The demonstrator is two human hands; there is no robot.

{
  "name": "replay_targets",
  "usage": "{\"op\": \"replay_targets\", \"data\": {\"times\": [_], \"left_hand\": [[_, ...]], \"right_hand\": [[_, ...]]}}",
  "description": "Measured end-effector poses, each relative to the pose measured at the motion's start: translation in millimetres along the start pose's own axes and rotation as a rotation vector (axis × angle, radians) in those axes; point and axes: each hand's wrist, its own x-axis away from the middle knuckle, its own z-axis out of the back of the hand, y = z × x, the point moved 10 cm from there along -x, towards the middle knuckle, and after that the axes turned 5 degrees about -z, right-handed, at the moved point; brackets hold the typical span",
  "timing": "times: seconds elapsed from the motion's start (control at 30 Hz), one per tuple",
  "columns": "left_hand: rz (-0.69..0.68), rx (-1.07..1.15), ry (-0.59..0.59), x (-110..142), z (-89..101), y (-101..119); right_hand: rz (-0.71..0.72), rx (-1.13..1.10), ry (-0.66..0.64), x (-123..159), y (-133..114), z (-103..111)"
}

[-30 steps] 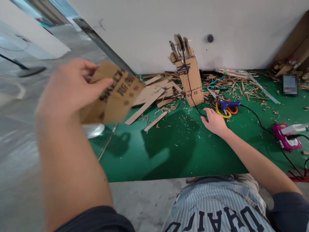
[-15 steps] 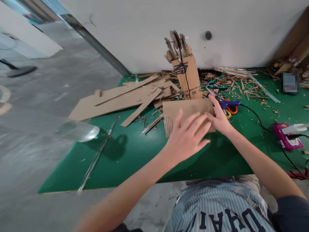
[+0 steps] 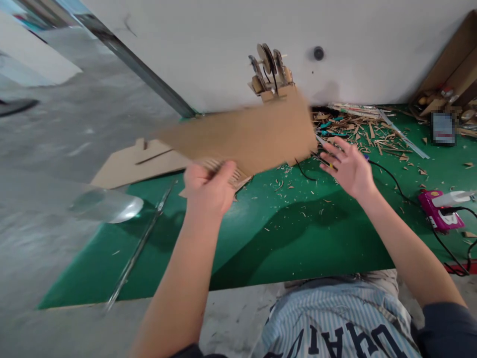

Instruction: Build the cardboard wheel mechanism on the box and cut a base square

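The left hand (image 3: 209,188) grips a large sheet of cardboard (image 3: 246,134) by its lower corrugated edge, fingers closed on it, and holds it lifted clear of the green mat (image 3: 283,233) that covers the floor. Half a second ago this sheet lay flat on the mat near its far edge with both hands pressed on it; now it is raised and tilted, blurred by motion, and it hides most of the upright cardboard model (image 3: 269,69) at the wall, so that only the model's wheels show above the sheet. The right hand (image 3: 348,166) has let go: it hovers with the fingers spread wide and holds nothing, just right of the sheet's right corner and not touching it. A second ago it lay flat on the mat while the left hand held a printed piece of cardboard up near the camera.

Behind the right hand, cardboard scraps (image 3: 361,127) are strewn along the far edge of the mat. A pink tool (image 3: 436,211) with a black cord lies near the mat's right edge. Flat cardboard offcuts (image 3: 141,161) lie at the far left corner, partly off the mat, and a thin metal strip (image 3: 136,253) runs along the left edge.
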Motion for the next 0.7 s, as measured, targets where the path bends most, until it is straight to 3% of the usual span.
{"op": "replay_targets", "data": {"times": [0.03,0.07,0.17,0.23,0.33,0.4,0.57,0.7], "left_hand": [[-0.019,0.09,0.097,3,8.2,1],[0.016,0.125,0.11,6,8.8,-4],[0.3,-0.08,-0.173,23,-10.8,-32],[0.397,-0.214,-0.314,35,-16.2,-40],[0.349,-0.023,-0.181,38,-15.0,-25],[0.35,0.163,-0.072,43,-19.4,-20],[0.522,0.135,-0.036,67,-33.7,-38],[0.587,0.167,0.031,72,-23.8,-47]], "right_hand": [[0.031,-0.017,0.074,-3,-11,14],[0.069,-0.012,0.152,-5,-22,29],[0.106,0.082,0.303,-13,-39,59],[0.107,0.237,0.305,-16,-40,61],[0.197,0.578,0.258,-10,-44,46],[0.233,0.676,0.19,-2,-43,30],[-0.033,0.335,-0.144,21,-10,-9],[-0.144,0.214,-0.081,33,13,-14]]}}
